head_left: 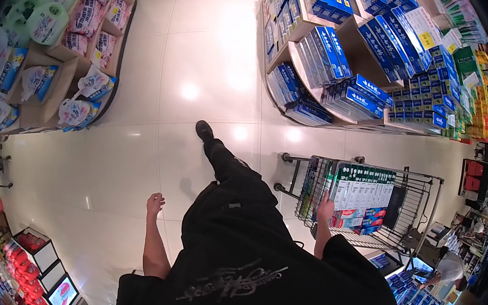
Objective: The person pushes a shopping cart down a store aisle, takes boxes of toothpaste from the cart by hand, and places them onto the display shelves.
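My left hand [155,204] hangs in the air at my side, its fingers loosely curled, and whether they are closed is hard to make out. On the other side, my right hand [325,209] rests at the near edge of a wire shopping cart [413,202]. Its fingers are wrapped on the cart's rim or on something beside the boxes. Inside the cart stand a row of white and green boxes [363,193] and some red and blue toothpaste-like boxes [373,218].
A curved shelf [345,113] with blue boxes stands at the upper right. Bins of pink packs [88,13] and green bottles [48,23] line the upper left. Red goods [23,269] and a lit screen [63,293] are lower left. A person [450,269] is at the lower right.
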The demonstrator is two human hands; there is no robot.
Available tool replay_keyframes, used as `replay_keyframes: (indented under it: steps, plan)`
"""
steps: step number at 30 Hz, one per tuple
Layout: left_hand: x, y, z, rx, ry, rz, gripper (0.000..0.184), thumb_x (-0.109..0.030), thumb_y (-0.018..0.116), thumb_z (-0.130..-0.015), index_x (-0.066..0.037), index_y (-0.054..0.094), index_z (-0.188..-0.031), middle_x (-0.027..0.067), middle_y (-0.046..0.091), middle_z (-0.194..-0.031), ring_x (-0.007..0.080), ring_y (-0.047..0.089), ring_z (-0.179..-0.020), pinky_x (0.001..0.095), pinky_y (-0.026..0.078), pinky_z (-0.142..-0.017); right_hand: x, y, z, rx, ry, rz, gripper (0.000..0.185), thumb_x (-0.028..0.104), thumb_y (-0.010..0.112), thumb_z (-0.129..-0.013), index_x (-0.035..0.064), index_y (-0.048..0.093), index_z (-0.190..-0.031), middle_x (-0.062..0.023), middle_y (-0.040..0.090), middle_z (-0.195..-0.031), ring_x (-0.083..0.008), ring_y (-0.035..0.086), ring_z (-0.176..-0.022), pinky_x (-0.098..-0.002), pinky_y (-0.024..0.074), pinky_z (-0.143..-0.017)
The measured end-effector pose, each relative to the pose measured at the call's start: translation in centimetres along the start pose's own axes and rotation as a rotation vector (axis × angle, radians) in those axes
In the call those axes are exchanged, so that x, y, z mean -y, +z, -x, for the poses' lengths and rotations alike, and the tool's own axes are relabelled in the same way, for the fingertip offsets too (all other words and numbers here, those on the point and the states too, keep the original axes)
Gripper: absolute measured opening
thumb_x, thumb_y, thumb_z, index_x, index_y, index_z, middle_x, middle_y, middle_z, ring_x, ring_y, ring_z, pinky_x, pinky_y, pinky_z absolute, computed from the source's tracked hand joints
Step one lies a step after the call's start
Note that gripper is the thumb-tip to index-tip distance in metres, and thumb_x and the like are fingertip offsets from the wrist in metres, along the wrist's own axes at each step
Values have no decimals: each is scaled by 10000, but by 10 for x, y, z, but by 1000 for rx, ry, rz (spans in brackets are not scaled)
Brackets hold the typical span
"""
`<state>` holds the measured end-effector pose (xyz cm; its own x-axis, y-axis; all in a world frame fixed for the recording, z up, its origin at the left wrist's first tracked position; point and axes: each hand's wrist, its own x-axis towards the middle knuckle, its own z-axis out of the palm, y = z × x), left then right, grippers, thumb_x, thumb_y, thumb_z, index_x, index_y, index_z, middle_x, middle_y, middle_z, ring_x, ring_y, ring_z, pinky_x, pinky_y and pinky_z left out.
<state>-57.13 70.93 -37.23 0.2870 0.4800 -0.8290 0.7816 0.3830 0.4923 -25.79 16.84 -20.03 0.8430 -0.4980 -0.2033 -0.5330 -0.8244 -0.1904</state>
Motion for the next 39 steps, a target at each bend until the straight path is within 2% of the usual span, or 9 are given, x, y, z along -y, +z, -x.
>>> replay_keyframes:
  steps: [2, 10, 19, 22, 26, 30, 34, 36, 39]
  plan:
    - [-46, -16, -31, -3, 98, -16, 384, -352, 550, -891, -82, 555, -1164, 94, 661, -983, 172, 657, -839, 278, 458, -570, 34, 17, 12, -55, 13, 40, 798, 644, 342, -883, -82, 643, -746, -285, 601, -710, -446, 601, -759, -504, 440, -694]
    - [-179, -88, -108, 12, 234, -112, 389, -327, 530, -906, -65, 540, -1193, 107, 661, -1004, 182, 658, -854, 285, 471, -598, 164, 43, 41, -44, -12, -23, 788, 595, 319, -916, -113, 619, -740, -319, 580, -717, -477, 578, -763, -519, 419, -698]
    - [-206, -104, -176, 63, 79, -117, 356, -323, 526, -905, -78, 558, -1162, 106, 663, -999, 189, 657, -862, 327, 486, -645, 255, 94, 38, -46, -72, -29, 682, 504, 322, -948, -79, 611, -745, -312, 589, -731, -478, 587, -760, -537, 433, -682]
    - [-241, -123, -198, 97, 50, -181, 347, -327, 523, -907, -83, 564, -1150, 102, 663, -994, 193, 655, -866, 341, 487, -656, 296, 114, 52, -144, -97, -30, 465, 386, 363, -962, -36, 549, -907, -303, 590, -728, -470, 589, -727, -548, 427, -648]
    - [-260, -120, -224, 87, 52, -124, 362, -338, 524, -907, -84, 562, -1161, 98, 661, -997, 195, 654, -862, 339, 482, -654, 342, 136, 40, -207, -75, -38, 354, 350, 397, -947, 17, 467, -1045, -270, 620, -808, -466, 594, -756, -530, 447, -660]
    - [-289, -141, -264, 60, 89, -49, 367, -323, 519, -912, -83, 551, -1188, 106, 659, -1014, 201, 653, -870, 324, 474, -642, 404, 145, 31, -220, 27, -216, 261, 264, 435, -926, 29, 453, -1039, -265, 601, -908, -451, 579, -852, -489, 426, -737]
    - [-287, -161, -298, 14, 8, -72, 324, -289, 510, -917, -67, 587, -1140, 114, 659, -1004, 206, 651, -872, 319, 485, -672, 453, 162, 7, -354, -133, -141, 266, 249, 447, -925, 33, 461, -1079, -250, 610, -909, -451, 580, -846, -493, 430, -727]
    - [-244, -187, -355, 63, 245, -227, 292, -262, 514, -912, -58, 623, -1091, 113, 658, -976, 204, 643, -875, 301, 489, -727, 465, 183, -2, -384, -95, -97, 256, 260, 446, -928, 36, 464, -1051, -254, 607, -853, -455, 579, -800, -505, 426, -690]
    - [-308, -217, -348, 158, 96, -78, 290, -245, 528, -902, -38, 635, -1074, 127, 658, -973, 210, 636, -886, 297, 485, -778, 513, 184, -12, -421, -67, -124, 240, 275, 458, -928, 42, 461, -987, -256, 609, -777, -452, 585, -738, -515, 430, -634]
